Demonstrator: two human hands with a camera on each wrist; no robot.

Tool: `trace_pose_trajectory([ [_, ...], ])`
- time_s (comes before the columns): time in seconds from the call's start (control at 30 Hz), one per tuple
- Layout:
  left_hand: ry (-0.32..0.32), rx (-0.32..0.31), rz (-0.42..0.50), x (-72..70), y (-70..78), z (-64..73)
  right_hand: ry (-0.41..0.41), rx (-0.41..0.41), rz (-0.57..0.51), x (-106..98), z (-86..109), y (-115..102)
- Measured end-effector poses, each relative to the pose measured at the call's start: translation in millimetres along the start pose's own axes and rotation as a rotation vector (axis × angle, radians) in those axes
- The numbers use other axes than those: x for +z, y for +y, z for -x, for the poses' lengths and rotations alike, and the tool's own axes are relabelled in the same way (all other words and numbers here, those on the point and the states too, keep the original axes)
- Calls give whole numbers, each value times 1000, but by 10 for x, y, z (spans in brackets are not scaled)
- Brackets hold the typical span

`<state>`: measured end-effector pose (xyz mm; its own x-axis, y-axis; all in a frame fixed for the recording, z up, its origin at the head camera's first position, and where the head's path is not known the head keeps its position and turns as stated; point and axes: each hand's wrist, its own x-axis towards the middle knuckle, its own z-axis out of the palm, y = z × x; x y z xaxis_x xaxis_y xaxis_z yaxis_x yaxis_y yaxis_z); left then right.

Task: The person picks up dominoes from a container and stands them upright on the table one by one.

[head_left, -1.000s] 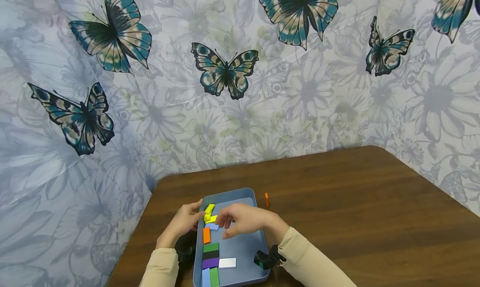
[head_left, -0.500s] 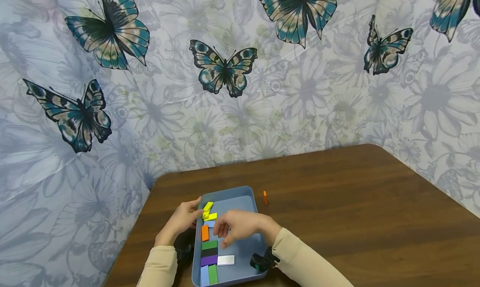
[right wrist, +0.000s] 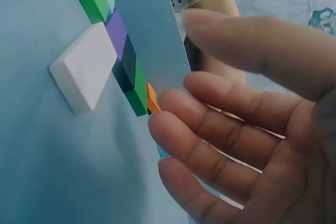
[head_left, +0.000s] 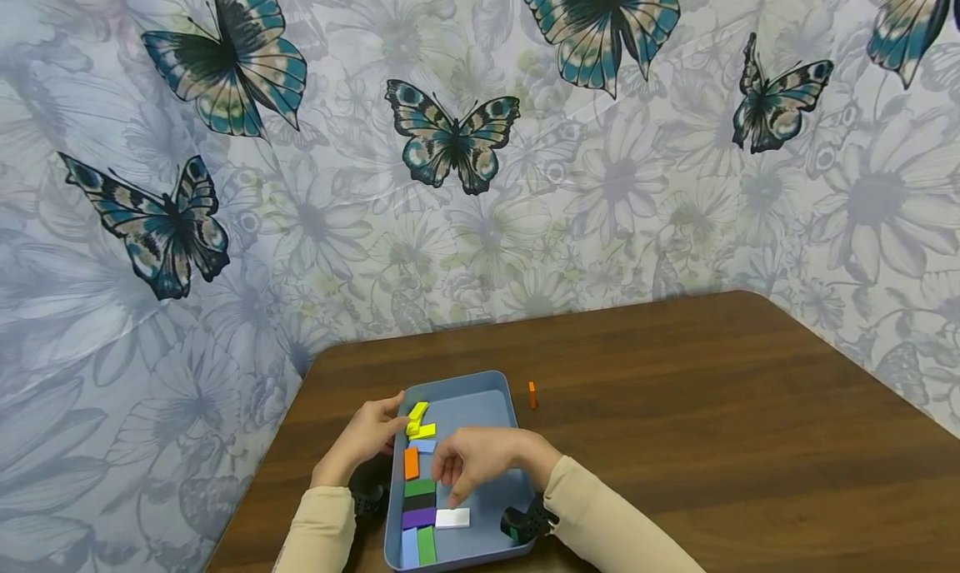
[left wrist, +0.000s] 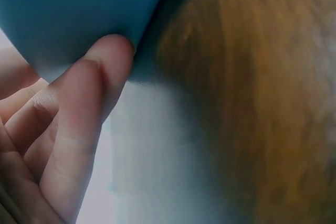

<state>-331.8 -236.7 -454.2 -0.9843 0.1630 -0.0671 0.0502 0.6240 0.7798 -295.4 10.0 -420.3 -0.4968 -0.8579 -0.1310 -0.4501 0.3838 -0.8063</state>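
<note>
A blue-grey tray (head_left: 480, 398) lies on the table, with coloured blocks mostly along its left wall. My left hand (head_left: 362, 441) grips the tray's left wall near the far corner; in the left wrist view its fingertips (left wrist: 113, 53) press against the tray. My right hand (head_left: 483, 458) hovers over the tray with loosely bent fingers and nothing between them. Nearest to it are a white block (head_left: 453, 518), a green block (head_left: 420, 487) and an orange block (head_left: 412, 463). The right wrist view shows the white block (right wrist: 86, 69) lying flat, apart from the fingers.
Yellow blocks (head_left: 426, 430) and a light blue block (head_left: 423, 445) lie toward the tray's far end. Black (head_left: 419, 501) and purple (head_left: 418, 519) blocks lie nearer. An orange piece (head_left: 532, 395) stands outside the tray on the wooden table (head_left: 675, 390). A butterfly-print wall hanging closes the back.
My right hand has moved a little toward the tray's near end, from beside the yellow blocks toward the white block. The left hand stays at the tray's wall; the blocks have not moved.
</note>
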Motion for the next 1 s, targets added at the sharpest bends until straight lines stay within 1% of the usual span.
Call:
trace_pose_trajectory([
  [0.1, -7, 4, 5, 19, -18, 3, -19, 10, 14, 21, -5, 9],
  [0.23, -10, 7, 16, 34, -43, -5, -51, 32, 79, 29, -18, -15],
  [0.47, -10, 14, 14, -17, -31, -26, -175, 56, 162, 4, -125, -49],
  [0.53, -10, 13, 13, -18, -34, -33, -195, 70, 197, 15, -150, -58],
  [0.77, -12, 20, 8, -22, -36, -41, -207, 116, 287, 84, -196, -80],
  [1.0, -4, 15, 7, -16, -21, -24, -222, 114, 381, 115, -220, -99],
])
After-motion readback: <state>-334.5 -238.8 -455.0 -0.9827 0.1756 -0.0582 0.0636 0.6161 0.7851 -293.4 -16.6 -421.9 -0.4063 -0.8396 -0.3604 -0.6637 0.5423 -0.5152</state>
